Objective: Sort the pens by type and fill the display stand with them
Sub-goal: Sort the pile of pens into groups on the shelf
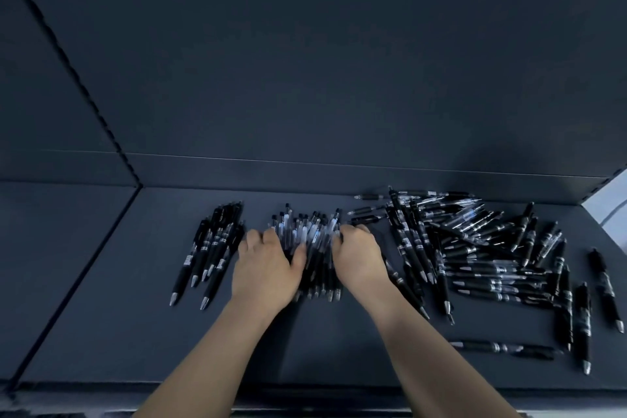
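**Plastic pens, squeezed into one bundle**

Both hands close on the bundle of slim clear-barrelled pens with black grips (315, 237), which lies on the matt dark-grey shelf board (101, 282). The left hand (266, 265) cups the bundle's left flank, fingers bent over the outer pens and thumb laid across the barrels. The right hand (359, 256) curls its fingers against the opposite flank. The bundle is thus clamped from both sides, though blur hides how far the fingertips reach underneath.

These pens look light, stiff and smooth. Round barrels like these would likely roll on the board and slide against each other, so a slack squeeze could let the middle ones drop out. The safest hold is probably near mid-length, towards the darker grip sections (they appear rubbery, so should offer more friction), with all the tips kept pointing towards the wrists.

Outboard of the left hand, apart from the bundle, lies a small row of stout black pens with silver tips and pale labels (210, 248). Outboard of the right hand, just beside its knuckles, sprawls a tangled heap of mixed black and clear pens (475, 248), many of them crossing one another. Beyond the fingertips rises a plain dark back panel (305, 61). No separate display stand can be made out.
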{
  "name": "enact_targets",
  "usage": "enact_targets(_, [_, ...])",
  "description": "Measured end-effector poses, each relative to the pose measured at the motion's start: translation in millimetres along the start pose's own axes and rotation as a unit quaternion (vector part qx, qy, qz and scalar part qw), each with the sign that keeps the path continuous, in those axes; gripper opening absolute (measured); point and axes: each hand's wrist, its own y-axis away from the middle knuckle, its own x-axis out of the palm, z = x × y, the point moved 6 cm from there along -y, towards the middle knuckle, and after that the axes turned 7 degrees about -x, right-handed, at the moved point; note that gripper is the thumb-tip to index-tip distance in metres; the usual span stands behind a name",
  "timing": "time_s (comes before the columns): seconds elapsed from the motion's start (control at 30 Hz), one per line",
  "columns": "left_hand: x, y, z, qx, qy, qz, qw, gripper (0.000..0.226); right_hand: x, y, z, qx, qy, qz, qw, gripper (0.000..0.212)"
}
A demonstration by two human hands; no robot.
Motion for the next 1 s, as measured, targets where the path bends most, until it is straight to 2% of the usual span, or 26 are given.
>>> enact_targets(0.33, [2.8, 2.6, -2.0, 0.033, -0.021, 0.019, 0.999, 0.064, 2.5, 10.3, 2.8, -0.041, 0.002, -0.003, 0.999, 0.021])
enact_targets(0.47, [2.4, 1.1, -2.7, 0.047, -0.031, 0.017, 0.998, 0.064, 0.5, 16.4, 4.0, -0.032, -0.016, -0.003, 0.999, 0.024])
enact_targets(0.77, [-1.2, 8.8, -4.0, 0.058, -0.118, -0.028, 0.991, 0.065, -14.5, 37.8, 6.4, -0.074, -0.001, -0.042, 0.996, 0.02])
enact_targets(0.87, [0.2, 10.6, -9.3, 0.065, -0.125, -0.025, 0.99, 0.064, -21.9, 42.1, 4.4, -0.086, -0.006, -0.055, 0.995, 0.021])
enact_targets(1.0, [-4.7, 17.1, -25.0, 0.09, -0.142, -0.059, 0.984, 0.06, -35.4, 47.2, -3.6, -0.1, -0.005, -0.063, 0.993, 0.026])
